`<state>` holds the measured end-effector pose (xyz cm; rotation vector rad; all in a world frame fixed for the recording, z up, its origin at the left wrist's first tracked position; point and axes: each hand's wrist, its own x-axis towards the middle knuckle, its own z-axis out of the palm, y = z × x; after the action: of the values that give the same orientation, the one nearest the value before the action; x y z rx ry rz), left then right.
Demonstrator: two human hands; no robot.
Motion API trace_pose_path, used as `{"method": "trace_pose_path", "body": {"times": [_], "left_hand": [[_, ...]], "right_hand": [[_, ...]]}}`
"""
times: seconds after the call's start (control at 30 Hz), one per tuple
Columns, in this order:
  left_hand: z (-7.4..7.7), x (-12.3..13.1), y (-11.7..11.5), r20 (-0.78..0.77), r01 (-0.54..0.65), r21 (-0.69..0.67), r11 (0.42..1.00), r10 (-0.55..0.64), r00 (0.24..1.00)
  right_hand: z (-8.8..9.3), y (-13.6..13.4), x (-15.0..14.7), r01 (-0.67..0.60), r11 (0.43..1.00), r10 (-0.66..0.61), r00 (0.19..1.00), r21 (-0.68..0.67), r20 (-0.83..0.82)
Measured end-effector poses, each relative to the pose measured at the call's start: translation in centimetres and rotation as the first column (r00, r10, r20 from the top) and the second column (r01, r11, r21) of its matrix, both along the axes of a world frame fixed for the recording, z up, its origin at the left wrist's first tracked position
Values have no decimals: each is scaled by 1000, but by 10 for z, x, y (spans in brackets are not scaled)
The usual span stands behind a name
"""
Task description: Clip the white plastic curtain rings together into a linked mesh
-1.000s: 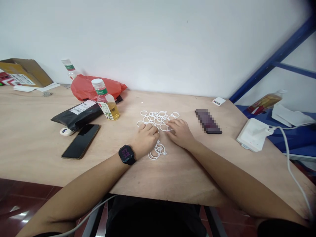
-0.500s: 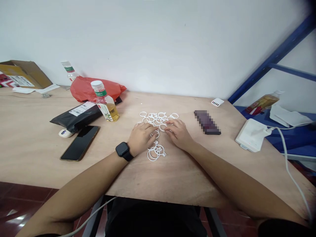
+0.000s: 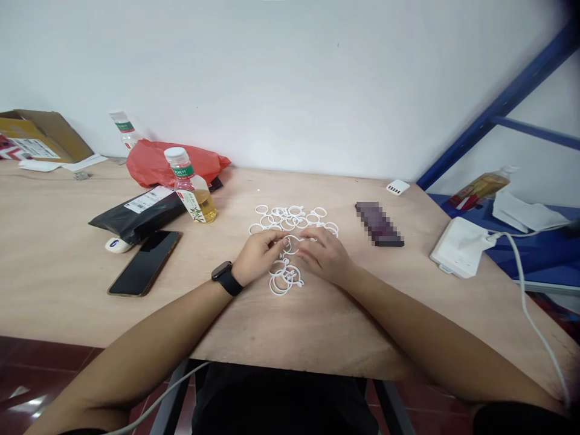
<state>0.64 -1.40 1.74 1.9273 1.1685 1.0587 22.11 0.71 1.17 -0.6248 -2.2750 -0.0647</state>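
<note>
White plastic rings with small eyelets, like curtain rings, lie in a loose pile [image 3: 289,222] at the middle of the table. Just in front of that pile, my left hand [image 3: 261,254] has its thumb and fingers pinched at a white ring. My right hand [image 3: 327,255] closes its fingers on the right side of a white ring [image 3: 291,253] held between both hands. Fingers partly hide where these rings meet. Nearer to me, a small cluster of overlapping rings [image 3: 285,281] rests on the wood. A black watch [image 3: 226,278] is on my left wrist.
On the left are a phone [image 3: 145,264], a black parcel [image 3: 136,219], a drink bottle [image 3: 193,190] and a red bag [image 3: 149,163]. On the right lie a pixelated phone [image 3: 379,225] and a white power adapter [image 3: 457,248] with a cable. A blue frame [image 3: 480,124] stands at far right.
Both hands have drawn slightly towards me from the pile. A ring now sits between them, and my left thumb and fingers have come together.
</note>
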Motion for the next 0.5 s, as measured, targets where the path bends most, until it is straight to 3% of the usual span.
{"method": "trace_pose_path", "body": {"times": [0.1,0.23,0.37,0.5], "left_hand": [[-2,0,0,82,-56,-13,998,57,995],[1,1,-5,-63,-70,107,992,77,995],[4,1,-6,-211,-17,231,973,67,975],[3,0,-4,-262,16,245,969,51,964]], "right_hand": [[-3,0,0,113,984,-127,987,-138,-94],[-6,1,0,104,944,-134,988,-312,-76],[-4,1,-1,68,934,-103,991,-350,-84],[-2,-2,-1,57,928,-94,992,-367,-84]]}}
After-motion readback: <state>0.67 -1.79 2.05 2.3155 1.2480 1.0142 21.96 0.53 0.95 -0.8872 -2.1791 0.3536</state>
